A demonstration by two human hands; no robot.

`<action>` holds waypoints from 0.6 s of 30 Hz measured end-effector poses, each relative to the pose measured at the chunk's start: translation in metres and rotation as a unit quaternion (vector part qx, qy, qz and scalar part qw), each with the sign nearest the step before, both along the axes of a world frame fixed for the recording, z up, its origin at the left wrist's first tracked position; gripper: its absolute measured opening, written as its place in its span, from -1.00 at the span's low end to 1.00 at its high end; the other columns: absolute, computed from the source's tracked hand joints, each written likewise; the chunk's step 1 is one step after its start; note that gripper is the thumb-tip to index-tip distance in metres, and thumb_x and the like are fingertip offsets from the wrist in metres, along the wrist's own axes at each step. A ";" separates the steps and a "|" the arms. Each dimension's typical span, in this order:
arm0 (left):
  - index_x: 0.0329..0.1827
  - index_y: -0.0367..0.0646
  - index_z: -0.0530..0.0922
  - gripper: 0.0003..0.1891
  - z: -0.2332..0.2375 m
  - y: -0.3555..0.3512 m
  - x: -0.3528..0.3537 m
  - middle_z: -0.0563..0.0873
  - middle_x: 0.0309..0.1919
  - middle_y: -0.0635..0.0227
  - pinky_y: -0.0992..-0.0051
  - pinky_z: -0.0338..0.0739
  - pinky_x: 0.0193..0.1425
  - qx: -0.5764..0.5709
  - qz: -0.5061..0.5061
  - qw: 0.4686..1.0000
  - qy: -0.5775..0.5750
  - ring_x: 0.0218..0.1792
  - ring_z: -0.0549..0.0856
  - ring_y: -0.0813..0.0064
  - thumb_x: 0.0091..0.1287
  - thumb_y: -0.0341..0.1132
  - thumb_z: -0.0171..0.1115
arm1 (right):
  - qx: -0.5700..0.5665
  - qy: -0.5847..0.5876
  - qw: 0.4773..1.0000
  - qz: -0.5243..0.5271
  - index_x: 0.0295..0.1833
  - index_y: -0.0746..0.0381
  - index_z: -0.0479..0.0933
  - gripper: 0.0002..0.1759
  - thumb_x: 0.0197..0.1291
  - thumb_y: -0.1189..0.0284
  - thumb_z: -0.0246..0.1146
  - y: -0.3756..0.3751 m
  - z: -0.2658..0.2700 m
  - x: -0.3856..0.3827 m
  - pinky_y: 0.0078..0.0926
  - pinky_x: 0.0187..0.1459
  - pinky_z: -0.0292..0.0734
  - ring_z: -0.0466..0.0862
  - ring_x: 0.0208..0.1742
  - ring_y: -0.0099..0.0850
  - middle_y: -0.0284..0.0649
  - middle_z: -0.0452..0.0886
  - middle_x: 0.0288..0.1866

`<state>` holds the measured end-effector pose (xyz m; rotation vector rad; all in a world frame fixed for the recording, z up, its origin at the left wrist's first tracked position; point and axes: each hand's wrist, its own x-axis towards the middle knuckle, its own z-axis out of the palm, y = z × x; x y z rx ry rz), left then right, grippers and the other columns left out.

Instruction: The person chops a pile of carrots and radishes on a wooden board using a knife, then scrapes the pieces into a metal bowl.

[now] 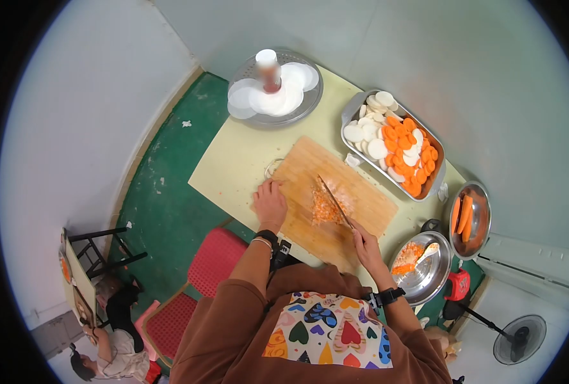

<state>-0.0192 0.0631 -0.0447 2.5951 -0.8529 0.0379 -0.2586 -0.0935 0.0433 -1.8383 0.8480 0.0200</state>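
My right hand (367, 248) is wrapped round the handle of a kitchen knife (337, 202). Its long blade lies across a pile of finely chopped carrot and white vegetable (326, 206) on the wooden cutting board (300, 168). My left hand (270, 203) rests on the board's left edge, fingers spread loosely and nothing in them. A metal bowl (443, 272) near my right forearm holds more chopped orange and white bits, with a spoon (429, 251) in it.
Behind the board stand a metal tray (442, 185) of sliced carrot and white rounds, and a perforated round tray (310, 105) with white discs and a jar (269, 72). Whole carrots (467, 214) lie in another bowl (483, 233). Red chair (215, 261) at left; another person (119, 349) sits beyond.
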 end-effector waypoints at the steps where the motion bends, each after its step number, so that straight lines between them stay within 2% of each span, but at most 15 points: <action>1: 0.04 0.02 0.50 -0.67 0.000 -0.001 -0.001 0.52 0.08 0.35 0.25 0.29 0.12 0.006 0.001 1.000 0.000 0.11 0.47 0.28 0.17 -0.37 0.18 | 0.011 0.032 0.999 -0.008 0.32 0.17 0.50 -0.62 0.47 0.34 0.06 -0.001 0.002 -0.001 -0.39 0.05 0.53 0.72 -0.01 -0.13 0.11 0.66 0.03; 2: 0.04 0.02 0.50 -0.67 -0.001 -0.001 -0.002 0.52 0.08 0.35 0.25 0.29 0.12 0.006 -0.001 1.000 0.001 0.11 0.47 0.28 0.17 -0.37 0.18 | 0.011 0.033 0.999 -0.009 0.32 0.17 0.50 -0.62 0.47 0.34 0.06 -0.002 -0.001 -0.003 -0.39 0.05 0.53 0.72 -0.01 -0.13 0.11 0.66 0.03; 4: 0.04 0.02 0.49 -0.67 -0.003 0.000 0.000 0.52 0.07 0.34 0.25 0.30 0.11 -0.002 0.000 1.000 -0.004 0.11 0.47 0.28 0.18 -0.37 0.18 | -0.007 -0.003 1.000 -0.001 0.37 0.16 0.48 -0.60 0.50 0.34 0.05 -0.005 -0.013 -0.006 -0.61 -0.44 0.27 0.26 -0.50 -0.65 -0.46 0.23 -0.56; 8: 0.04 0.02 0.50 -0.67 -0.004 0.000 -0.001 0.52 0.07 0.34 0.24 0.30 0.11 -0.005 -0.004 1.000 -0.003 0.11 0.47 0.28 0.17 -0.37 0.18 | -0.009 -0.063 0.998 -0.019 0.38 0.16 0.47 -0.59 0.50 0.32 0.07 -0.005 -0.018 -0.009 -0.62 -0.44 0.26 0.25 -0.51 -0.66 -0.49 0.24 -0.56; 10: 0.04 0.02 0.49 -0.67 -0.004 0.000 -0.001 0.51 0.06 0.35 0.25 0.29 0.11 -0.004 -0.001 1.000 -0.005 0.11 0.47 0.28 0.17 -0.37 0.18 | 0.008 0.031 0.999 -0.020 0.28 0.25 0.52 -0.62 0.47 0.33 0.09 -0.007 -0.012 -0.007 -0.47 0.13 0.50 0.70 0.09 -0.33 0.03 0.69 0.08; 13: 0.04 0.03 0.49 -0.66 -0.003 0.000 0.000 0.51 0.07 0.35 0.25 0.29 0.11 -0.001 -0.002 1.000 0.002 0.11 0.47 0.28 0.17 -0.37 0.18 | 0.021 -0.025 0.998 -0.048 0.28 0.25 0.52 -0.62 0.47 0.33 0.09 -0.002 -0.014 -0.010 -0.45 0.14 0.50 0.69 0.11 -0.31 0.04 0.68 0.09; 17: 0.04 0.03 0.49 -0.67 -0.004 0.000 -0.002 0.51 0.08 0.36 0.25 0.29 0.11 0.007 0.000 1.000 -0.006 0.11 0.47 0.28 0.17 -0.36 0.18 | 0.008 0.016 0.999 -0.050 0.28 0.23 0.53 -0.62 0.47 0.33 0.10 -0.004 -0.011 -0.011 -0.46 0.12 0.51 0.70 0.11 -0.32 0.07 0.67 0.08; 18: 0.04 0.03 0.49 -0.67 -0.005 0.000 -0.001 0.51 0.08 0.36 0.25 0.29 0.12 0.005 0.001 1.000 -0.003 0.12 0.47 0.28 0.17 -0.37 0.18 | -0.002 0.014 0.999 -0.046 0.28 0.22 0.53 -0.63 0.47 0.33 0.10 -0.005 -0.014 -0.013 -0.48 0.08 0.51 0.70 0.01 -0.36 0.06 0.69 -0.01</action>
